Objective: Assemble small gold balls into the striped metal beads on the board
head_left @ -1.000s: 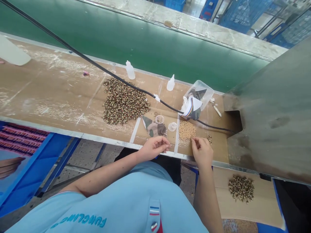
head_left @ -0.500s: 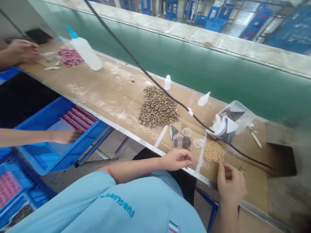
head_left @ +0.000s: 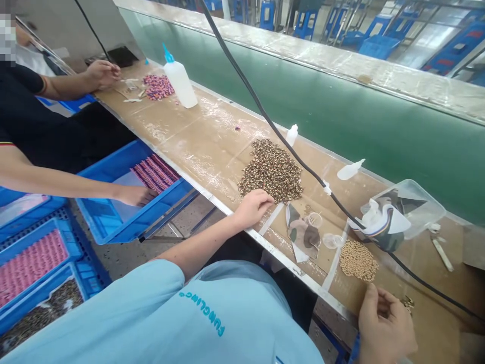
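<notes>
Cable (head_left: 262, 107) btwn L grip (head_left: 250, 208) & sm. bottles (head_left: 347, 172)

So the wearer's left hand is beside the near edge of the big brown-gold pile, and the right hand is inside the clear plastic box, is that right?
Not quite: the right hand is outside the clear plastic box. The head view shows it near the tan bead pile, on the wearer's side. The left hand is indeed beside the near edge of the big brown-gold pile.
</notes>
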`<action>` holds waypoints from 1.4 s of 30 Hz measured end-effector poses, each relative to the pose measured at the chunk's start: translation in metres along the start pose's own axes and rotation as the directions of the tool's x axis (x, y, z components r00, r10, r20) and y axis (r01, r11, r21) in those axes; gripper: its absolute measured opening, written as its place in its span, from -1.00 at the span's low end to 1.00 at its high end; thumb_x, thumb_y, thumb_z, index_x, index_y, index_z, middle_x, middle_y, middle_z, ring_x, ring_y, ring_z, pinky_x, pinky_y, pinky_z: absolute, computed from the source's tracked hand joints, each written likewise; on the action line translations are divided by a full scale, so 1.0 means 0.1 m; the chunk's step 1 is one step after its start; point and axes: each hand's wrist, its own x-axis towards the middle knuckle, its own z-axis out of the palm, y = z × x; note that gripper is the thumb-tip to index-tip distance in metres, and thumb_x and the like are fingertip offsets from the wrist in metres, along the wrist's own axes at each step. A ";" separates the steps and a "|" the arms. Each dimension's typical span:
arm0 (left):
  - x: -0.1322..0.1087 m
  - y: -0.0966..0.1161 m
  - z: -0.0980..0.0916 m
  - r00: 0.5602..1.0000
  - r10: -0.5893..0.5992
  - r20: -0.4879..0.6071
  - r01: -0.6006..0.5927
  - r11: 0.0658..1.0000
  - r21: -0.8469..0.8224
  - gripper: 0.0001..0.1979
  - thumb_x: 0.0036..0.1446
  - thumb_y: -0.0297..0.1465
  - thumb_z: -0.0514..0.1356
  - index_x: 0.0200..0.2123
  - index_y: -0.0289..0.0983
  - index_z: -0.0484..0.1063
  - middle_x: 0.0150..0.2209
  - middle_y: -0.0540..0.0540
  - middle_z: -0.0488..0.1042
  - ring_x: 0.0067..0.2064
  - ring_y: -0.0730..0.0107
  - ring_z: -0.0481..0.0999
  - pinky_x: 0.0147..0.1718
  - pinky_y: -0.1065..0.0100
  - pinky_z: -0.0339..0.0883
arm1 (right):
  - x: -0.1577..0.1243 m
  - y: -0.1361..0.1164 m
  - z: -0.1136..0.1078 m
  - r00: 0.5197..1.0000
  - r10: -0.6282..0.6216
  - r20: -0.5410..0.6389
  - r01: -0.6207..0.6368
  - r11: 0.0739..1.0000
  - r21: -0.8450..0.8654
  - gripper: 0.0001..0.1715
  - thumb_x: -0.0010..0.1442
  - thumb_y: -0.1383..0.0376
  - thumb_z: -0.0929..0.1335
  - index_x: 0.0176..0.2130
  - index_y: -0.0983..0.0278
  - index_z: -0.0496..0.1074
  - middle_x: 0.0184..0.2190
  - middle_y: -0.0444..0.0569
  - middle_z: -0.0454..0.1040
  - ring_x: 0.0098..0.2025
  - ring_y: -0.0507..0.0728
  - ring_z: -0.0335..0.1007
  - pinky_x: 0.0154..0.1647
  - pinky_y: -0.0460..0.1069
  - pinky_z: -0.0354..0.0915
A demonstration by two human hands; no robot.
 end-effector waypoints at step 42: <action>0.14 -0.33 0.13 0.934 0.358 -0.020 -0.351 0.924 0.153 -0.81 0.27 -0.49 -0.11 -0.19 -0.30 0.28 -0.26 -0.14 0.42 -0.20 0.33 0.34 -0.15 0.28 0.23 | 0.41 -1.47 0.47 0.919 -0.350 0.183 0.373 0.921 -0.113 -0.73 0.16 0.15 0.29 -0.36 0.21 0.54 -0.37 -0.11 0.40 -0.47 -0.03 0.13 -0.49 -0.07 -0.13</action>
